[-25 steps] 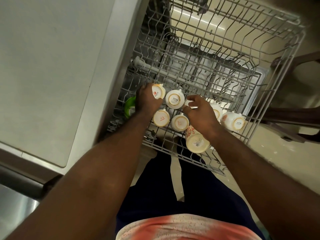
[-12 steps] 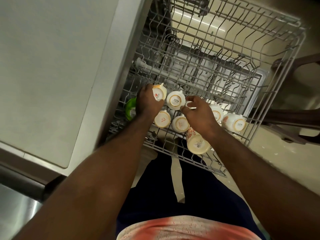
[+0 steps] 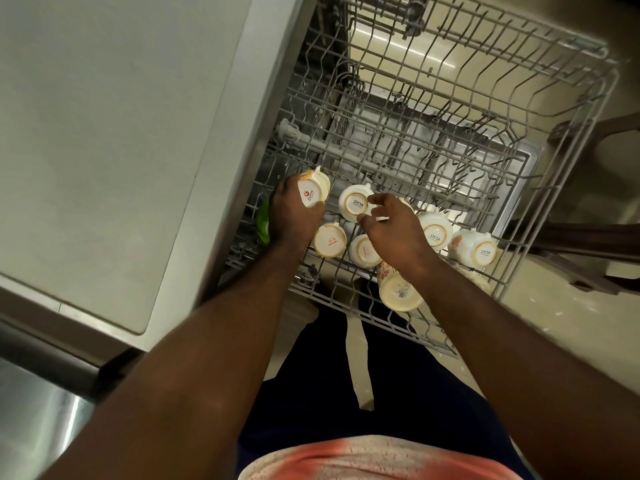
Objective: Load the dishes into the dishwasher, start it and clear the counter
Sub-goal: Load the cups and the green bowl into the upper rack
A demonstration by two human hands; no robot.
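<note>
The dishwasher's upper wire rack (image 3: pixel 573 161) is pulled out below me. My left hand (image 3: pixel 292 220) grips a cream cup (image 3: pixel 313 189) with a red logo at the rack's left side, tilted base-up. My right hand (image 3: pixel 394 233) hovers with loosely curled fingers, and its thumb and index fingertip touch the side of an upturned white cup (image 3: pixel 353 204). Several more upturned cups sit around the hands, among them a cream one (image 3: pixel 329 240) and two white ones (image 3: pixel 435 231) (image 3: pixel 479 250). A tall floral tumbler (image 3: pixel 398 289) lies under my right wrist.
A green item (image 3: pixel 263 224) stands in the rack's left edge, partly behind my left hand. A pale counter top (image 3: pixel 104 133) fills the left. The far half of the rack holds only bare tines. A dark brown chair (image 3: pixel 588 247) stands right of the rack.
My right hand's fingers have spread and loosened from their pinch, reaching toward the white cup. My left hand keeps its grip on the cream cup and has tipped it slightly.
</note>
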